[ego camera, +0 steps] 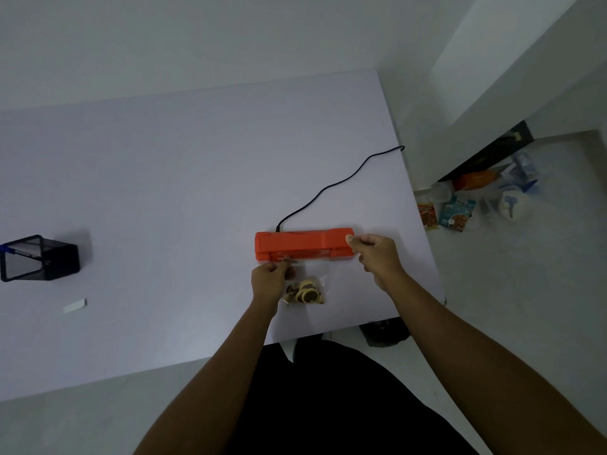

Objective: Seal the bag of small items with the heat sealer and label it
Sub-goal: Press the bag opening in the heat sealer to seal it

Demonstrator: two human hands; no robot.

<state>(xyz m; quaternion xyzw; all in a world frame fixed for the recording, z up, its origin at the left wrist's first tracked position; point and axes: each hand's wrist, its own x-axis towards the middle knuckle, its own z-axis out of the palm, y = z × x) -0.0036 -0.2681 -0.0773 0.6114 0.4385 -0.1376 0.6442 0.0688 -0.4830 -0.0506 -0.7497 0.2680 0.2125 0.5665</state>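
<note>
So the bag (307,287) of small round bits lies flat between the two hands, and its top edge seems tucked into the front slot of the orange heat sealer (303,244), just past the fingers. The left hand (271,279) pinches the bag's top-left corner. The right hand (374,254) grips the sealer's right end, thumb on the lid. My guess is the seal is only being lined up, not made yet. The white label (75,306) lies well to the left of the left hand, untouched, near a mesh pen holder (39,257).
</note>
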